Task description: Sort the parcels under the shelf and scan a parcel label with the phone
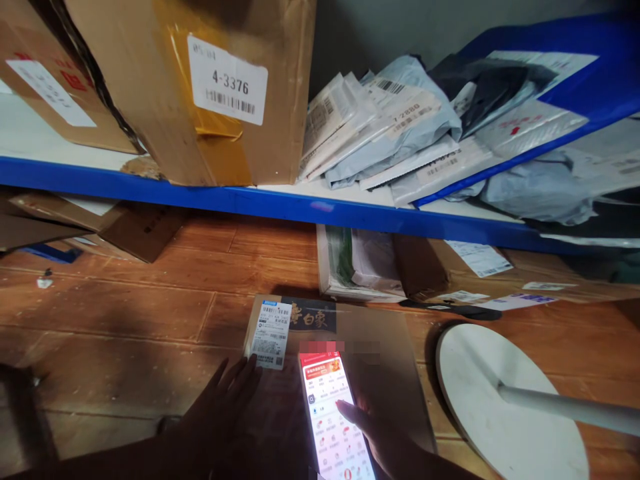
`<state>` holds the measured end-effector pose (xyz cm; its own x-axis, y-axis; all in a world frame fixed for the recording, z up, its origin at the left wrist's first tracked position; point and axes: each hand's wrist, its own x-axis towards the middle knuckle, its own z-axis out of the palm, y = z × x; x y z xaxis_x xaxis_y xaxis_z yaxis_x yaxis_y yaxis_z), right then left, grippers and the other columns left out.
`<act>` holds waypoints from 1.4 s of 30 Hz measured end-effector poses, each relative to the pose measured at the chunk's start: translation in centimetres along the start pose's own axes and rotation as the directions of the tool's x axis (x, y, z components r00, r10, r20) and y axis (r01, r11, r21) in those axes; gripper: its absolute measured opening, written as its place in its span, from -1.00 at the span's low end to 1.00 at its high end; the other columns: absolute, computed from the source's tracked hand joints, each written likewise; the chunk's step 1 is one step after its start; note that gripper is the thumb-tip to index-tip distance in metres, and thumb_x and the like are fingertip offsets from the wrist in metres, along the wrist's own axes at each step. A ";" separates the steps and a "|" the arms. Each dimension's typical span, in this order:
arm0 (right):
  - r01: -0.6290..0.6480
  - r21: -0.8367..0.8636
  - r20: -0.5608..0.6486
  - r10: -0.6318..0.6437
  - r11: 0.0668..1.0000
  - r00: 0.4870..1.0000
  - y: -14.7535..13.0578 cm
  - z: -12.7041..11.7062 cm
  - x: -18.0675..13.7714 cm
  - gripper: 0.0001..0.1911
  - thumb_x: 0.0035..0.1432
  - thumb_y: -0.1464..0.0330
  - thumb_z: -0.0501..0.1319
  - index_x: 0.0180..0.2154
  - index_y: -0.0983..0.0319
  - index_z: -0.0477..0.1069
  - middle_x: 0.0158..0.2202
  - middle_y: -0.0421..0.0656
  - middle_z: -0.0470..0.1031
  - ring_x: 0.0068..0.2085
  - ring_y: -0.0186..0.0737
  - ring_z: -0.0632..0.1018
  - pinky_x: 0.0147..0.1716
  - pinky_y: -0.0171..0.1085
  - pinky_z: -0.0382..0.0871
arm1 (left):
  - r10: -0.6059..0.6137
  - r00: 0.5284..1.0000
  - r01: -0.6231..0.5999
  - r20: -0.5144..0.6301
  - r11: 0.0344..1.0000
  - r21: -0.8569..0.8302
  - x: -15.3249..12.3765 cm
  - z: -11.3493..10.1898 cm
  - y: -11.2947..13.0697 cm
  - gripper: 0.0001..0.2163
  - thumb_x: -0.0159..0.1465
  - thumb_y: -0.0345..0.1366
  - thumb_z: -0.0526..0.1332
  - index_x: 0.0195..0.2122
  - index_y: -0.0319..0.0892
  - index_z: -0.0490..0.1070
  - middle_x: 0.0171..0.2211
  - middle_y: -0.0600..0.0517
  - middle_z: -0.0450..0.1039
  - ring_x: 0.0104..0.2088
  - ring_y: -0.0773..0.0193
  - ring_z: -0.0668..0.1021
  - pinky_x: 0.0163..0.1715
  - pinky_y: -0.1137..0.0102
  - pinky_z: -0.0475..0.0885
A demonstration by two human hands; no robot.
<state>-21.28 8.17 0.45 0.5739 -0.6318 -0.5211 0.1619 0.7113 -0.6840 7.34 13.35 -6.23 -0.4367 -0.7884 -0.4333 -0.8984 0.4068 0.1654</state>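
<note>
Left hand lies flat, fingers spread, on the flat cardboard parcel on the floor, beside its label. Right hand clasps a lit phone. Parcel likely light, stiff; lift by its edges.

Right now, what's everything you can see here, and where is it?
Big box: one, brown, numbered label, on the shelf at left.
Second box: one, brown, far left on the shelf.
Mail bags: a pile, grey and white, on the shelf at right.
Shelf: one, blue edge, across the top.
Flat parcel: one, brown, white label, on the wooden floor.
Cartons under the shelf: several, brown.
Round base: one, white with a pole, on the floor at right.
Phone: one, lit red screen, in the right hand.
Left hand: fingers at the parcel's label.
Right hand: holding the phone.
</note>
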 end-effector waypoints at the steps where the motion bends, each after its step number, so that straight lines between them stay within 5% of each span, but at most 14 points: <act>1: 0.002 0.003 0.000 -0.002 1.000 1.000 0.0 0.0 0.0 -0.52 -0.02 0.09 0.33 -0.09 0.18 0.42 -0.12 -0.04 0.56 -0.05 0.08 0.53 0.05 0.11 0.24 | 0.006 1.000 -0.007 0.008 1.000 0.006 0.0 -0.3 0.1 -0.36 0.28 -0.01 0.09 0.31 -0.18 0.00 0.31 -0.26 -0.03 0.30 -0.23 0.09 0.22 -0.22 0.03; 8: -0.004 0.041 0.007 0.004 0.999 1.000 0.7 -0.4 0.1 -0.47 0.01 0.11 0.32 0.00 0.16 0.38 -0.08 -0.05 0.55 0.00 0.09 0.51 0.08 0.10 0.23 | -0.043 0.991 0.045 0.124 0.999 -0.012 0.2 -3.2 1.3 -0.39 0.27 -0.12 0.11 0.30 -0.26 0.04 0.30 -0.30 -0.05 0.30 -0.26 0.07 0.23 -0.24 -0.03; 15: 0.040 0.044 0.027 -0.041 0.998 0.999 0.4 0.1 0.2 -0.42 0.01 0.12 0.31 0.05 0.19 0.35 -0.01 0.00 0.52 0.08 0.10 0.46 0.11 0.08 0.21 | 0.006 0.988 0.004 0.157 0.998 -0.065 0.6 -1.6 0.6 -0.32 0.26 -0.07 0.11 0.33 -0.23 -0.05 0.32 -0.31 -0.11 0.31 -0.27 0.01 0.23 -0.26 -0.07; 22: 0.061 0.044 0.093 -0.065 0.997 0.994 0.4 0.3 0.5 -0.45 0.03 0.12 0.29 0.03 0.22 0.36 -0.04 0.01 0.53 0.07 0.10 0.48 0.14 0.09 0.19 | -0.016 0.998 0.019 0.065 0.998 -0.056 2.3 -5.7 0.7 -0.32 -0.04 -0.03 0.40 0.11 -0.14 0.37 0.35 -0.34 -0.25 0.21 -0.26 0.27 0.11 -0.11 0.23; 34: 0.011 -0.143 0.139 0.009 0.990 0.990 -0.2 0.1 0.2 -0.25 -0.04 -0.04 0.26 0.15 0.09 0.25 0.04 -0.02 0.49 0.14 0.17 0.40 0.15 0.08 0.17 | -0.051 0.988 0.065 0.148 0.994 -0.087 3.6 -8.4 0.8 -0.28 -0.16 -0.11 0.48 0.06 -0.16 0.40 0.36 -0.31 -0.26 0.24 -0.25 0.22 0.15 -0.03 0.21; 42: -0.027 -0.200 0.105 0.049 0.979 0.993 -0.5 -0.1 0.1 -0.21 -0.10 -0.06 0.25 0.17 0.05 0.24 0.08 -0.05 0.47 0.18 0.17 0.36 0.18 0.08 0.14 | -0.042 0.992 0.052 0.122 0.996 -0.073 4.0 -7.4 0.4 -0.17 -0.23 -0.11 0.50 0.12 -0.22 0.35 0.36 -0.31 -0.26 0.23 -0.24 0.24 0.17 0.00 0.22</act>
<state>-21.40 7.74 0.67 0.6626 -0.5601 -0.4973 -0.0175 0.6521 -0.7579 4.92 6.90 -1.32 -0.3893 -0.7429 -0.5445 -0.9207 0.3310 0.2068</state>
